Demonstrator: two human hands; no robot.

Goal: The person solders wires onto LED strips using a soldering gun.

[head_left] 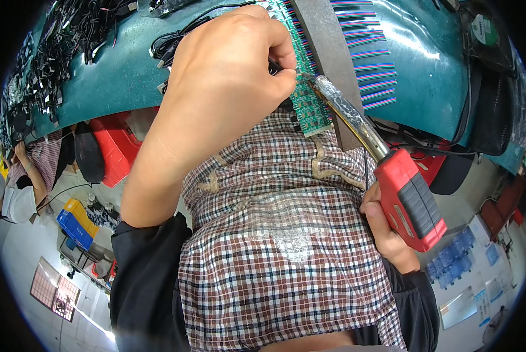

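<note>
My right hand is wrapped round the red and black handle of a soldering iron. The iron's shaft slants up and left, its tip over a long green circuit board covered with small parts. My left hand comes across from the left, thumb and forefinger pinched just beside that tip. What the pinch holds is mostly hidden; a bit of something black shows under the curled fingers. A grey bar lies along the board's right side, and short multicoloured wires stick out beyond it in a row.
Bundles of black cables with plugs lie on the green table at the left. A black cable is behind my left hand. A solder spool stands at the far right. Red bins show under the table edge; another person's arm is far left.
</note>
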